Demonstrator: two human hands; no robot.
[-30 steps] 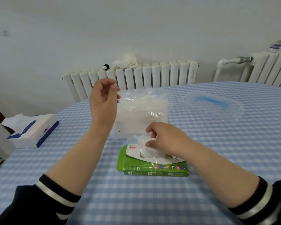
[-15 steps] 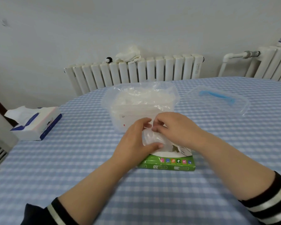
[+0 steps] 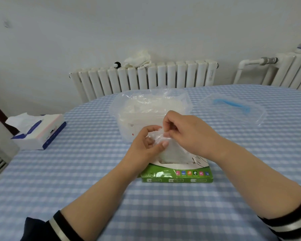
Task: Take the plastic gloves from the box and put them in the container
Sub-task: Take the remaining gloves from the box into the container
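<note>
A green glove box (image 3: pixel 177 176) lies on the blue checked table in front of me. A clear plastic glove (image 3: pixel 170 152) rises out of its top opening. My left hand (image 3: pixel 144 145) and my right hand (image 3: pixel 186 131) both pinch the upper end of that glove, just above the box. Behind the hands stands a clear plastic container (image 3: pixel 146 108), filled with crumpled clear gloves that stick up over its rim.
The container's clear lid (image 3: pixel 233 108) with a blue handle lies to the right of it. A tissue pack (image 3: pixel 38 133) sits at the table's left edge. White radiators (image 3: pixel 146 77) line the wall behind the table.
My left hand came down from above the container to the glove at the box. Both hands now pinch the glove and have lifted it a little higher.
</note>
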